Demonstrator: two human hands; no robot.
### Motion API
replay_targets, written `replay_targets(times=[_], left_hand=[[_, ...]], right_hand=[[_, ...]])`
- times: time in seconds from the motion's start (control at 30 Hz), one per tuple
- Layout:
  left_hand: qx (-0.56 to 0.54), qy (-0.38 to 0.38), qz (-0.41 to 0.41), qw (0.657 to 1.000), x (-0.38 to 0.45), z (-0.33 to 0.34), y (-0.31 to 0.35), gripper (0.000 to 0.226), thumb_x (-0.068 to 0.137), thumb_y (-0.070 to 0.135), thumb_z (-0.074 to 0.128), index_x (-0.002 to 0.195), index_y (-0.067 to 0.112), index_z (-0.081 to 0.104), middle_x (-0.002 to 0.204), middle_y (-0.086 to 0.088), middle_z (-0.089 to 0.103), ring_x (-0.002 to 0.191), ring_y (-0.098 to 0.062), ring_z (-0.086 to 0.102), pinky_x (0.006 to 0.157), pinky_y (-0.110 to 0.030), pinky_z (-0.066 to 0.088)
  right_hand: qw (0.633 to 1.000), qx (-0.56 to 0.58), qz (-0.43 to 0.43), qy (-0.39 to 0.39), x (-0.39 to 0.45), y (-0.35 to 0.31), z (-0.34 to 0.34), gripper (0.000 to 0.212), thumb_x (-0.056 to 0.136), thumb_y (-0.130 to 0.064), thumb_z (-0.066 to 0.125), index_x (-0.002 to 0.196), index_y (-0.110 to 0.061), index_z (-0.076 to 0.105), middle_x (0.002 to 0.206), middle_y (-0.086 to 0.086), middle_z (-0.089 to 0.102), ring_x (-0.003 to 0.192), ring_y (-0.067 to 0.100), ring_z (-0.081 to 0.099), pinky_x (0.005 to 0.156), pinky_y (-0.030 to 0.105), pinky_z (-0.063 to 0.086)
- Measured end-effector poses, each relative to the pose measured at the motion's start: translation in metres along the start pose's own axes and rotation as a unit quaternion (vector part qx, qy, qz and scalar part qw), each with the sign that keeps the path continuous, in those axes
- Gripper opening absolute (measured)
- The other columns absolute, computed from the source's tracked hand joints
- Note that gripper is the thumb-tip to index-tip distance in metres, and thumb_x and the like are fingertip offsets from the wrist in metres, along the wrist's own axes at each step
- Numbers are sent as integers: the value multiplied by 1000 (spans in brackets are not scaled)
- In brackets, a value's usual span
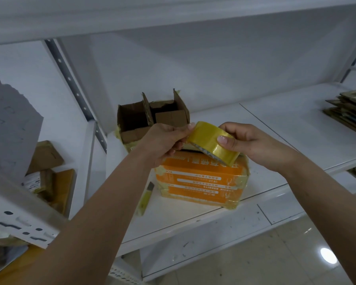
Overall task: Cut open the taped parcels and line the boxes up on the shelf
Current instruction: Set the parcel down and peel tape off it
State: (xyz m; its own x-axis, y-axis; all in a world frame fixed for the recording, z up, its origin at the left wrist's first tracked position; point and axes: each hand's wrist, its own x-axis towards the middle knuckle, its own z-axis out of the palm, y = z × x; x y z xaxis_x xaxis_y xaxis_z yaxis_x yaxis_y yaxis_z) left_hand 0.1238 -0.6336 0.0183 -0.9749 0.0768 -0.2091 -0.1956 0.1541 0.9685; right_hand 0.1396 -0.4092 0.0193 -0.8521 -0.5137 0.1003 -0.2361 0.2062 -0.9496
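Open box (152,118): flaps up, holds a divider
Orange box (201,182): taped, reads "RABBITS"
Left hand (162,140), right hand (249,142): both grip tape roll (212,142)

Shelf (275,128): bare between orange box (201,182) and flattened cardboard stack (349,116). Left blocked by open carton (152,118), utility knife (146,194), upright (74,83).
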Motion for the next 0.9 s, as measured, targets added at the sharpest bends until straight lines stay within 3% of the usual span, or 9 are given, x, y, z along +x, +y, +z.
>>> replay_targets(times=[0.1,0.33,0.53,0.7,0.83,0.9], left_hand=[[14,-4,11,1000,1,1,-3,35,81,45,72,69,13,63,52,4,53,42,-4,42,41,-15,36],[2,-30,6,1000,3,2,-2,27,91,35,65,75,14,63,56,5,49,47,-4,40,40,-14,33],[-43,-73,25,996,-1,-4,2,28,99,22,56,72,14,54,59,5,44,47,-3,36,37,-13,27],[-67,-52,133,988,-2,-13,5,33,100,24,54,67,21,58,60,7,50,54,-6,44,45,-15,35],[-52,-18,259,964,-2,-14,-5,31,96,31,52,66,32,60,66,6,53,58,-9,48,54,-20,43],[-61,12,263,963,-2,-16,-10,32,97,31,51,66,34,60,66,7,56,58,-9,50,54,-21,44]], right_hand=[[1000,4,-1,-1,0,-1,1,29,84,-35,56,100,-12,62,83,-5,68,77,11,67,65,21,53],[1000,-9,-8,-8,-1,0,0,27,85,-35,55,100,-14,62,80,-11,67,77,8,67,65,19,52],[998,-53,-23,-26,4,-4,2,30,85,-34,56,101,-9,63,81,-5,68,77,13,69,66,23,54],[996,-78,-29,10,12,-6,9,28,84,-44,55,95,-20,64,76,-12,68,71,6,67,61,19,51],[993,-102,-26,52,13,-5,13,35,78,-54,57,86,-21,65,75,-8,68,69,9,67,62,25,53],[991,-111,-20,74,14,-4,13,40,74,-58,58,79,-19,65,69,-6,67,64,10,66,60,27,52]])
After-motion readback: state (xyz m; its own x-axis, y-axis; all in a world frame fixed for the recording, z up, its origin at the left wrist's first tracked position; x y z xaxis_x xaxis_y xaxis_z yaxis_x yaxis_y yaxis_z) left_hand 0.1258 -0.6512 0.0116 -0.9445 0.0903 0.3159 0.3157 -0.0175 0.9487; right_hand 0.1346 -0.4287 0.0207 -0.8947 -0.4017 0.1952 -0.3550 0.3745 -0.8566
